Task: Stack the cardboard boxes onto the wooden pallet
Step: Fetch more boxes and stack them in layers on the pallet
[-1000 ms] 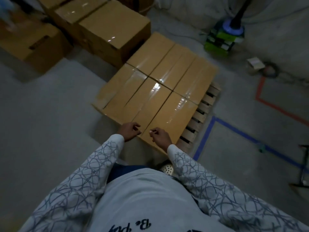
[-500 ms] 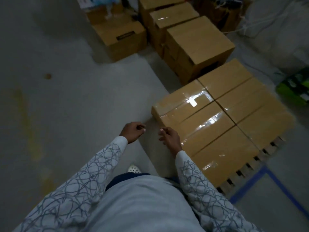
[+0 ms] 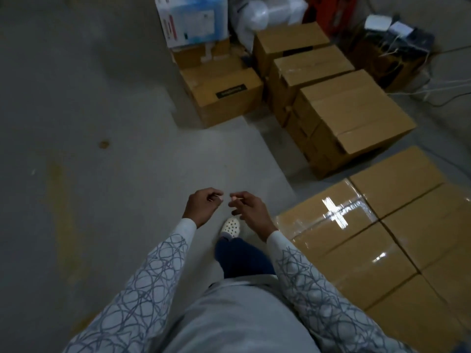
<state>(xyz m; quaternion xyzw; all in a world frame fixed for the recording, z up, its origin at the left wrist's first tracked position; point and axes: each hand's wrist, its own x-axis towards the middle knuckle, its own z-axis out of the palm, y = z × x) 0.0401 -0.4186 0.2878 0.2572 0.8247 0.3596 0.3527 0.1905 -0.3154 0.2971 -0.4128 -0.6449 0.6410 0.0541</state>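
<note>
— How are the arms set?
— Both reach forward and down over the grey concrete floor [image 3: 89, 123], in white sleeves [image 3: 142, 289] scribbled with grey loops. The left hand [image 3: 201, 206] and right hand [image 3: 251, 211] hang close together, knuckles up, fingertips nearly meeting but apart.
— And each grip?
— Slack. The fingers of both are loosely curled and nothing lies in either. The left thumb rests against its forefinger.
— Where are the boxes?
— The biggest lot is a flat layer of brown cardboard boxes [image 3: 382, 250] at lower right, just beside the right forearm, packed edge to edge with dark seams between them. Clear tape across the tops catches a bright glare. What they sit on is hidden.
— Others?
— Beyond that layer stands a large brown carton [image 3: 356, 115] with a top flap loose at its near side, and two more plain cartons [image 3: 311, 67] line up behind it. To their left is a smaller carton with a dark label [image 3: 224, 90].
— Anything smaller?
— A white perforated clog [image 3: 230, 226] on the floor, below and between the hands.
</note>
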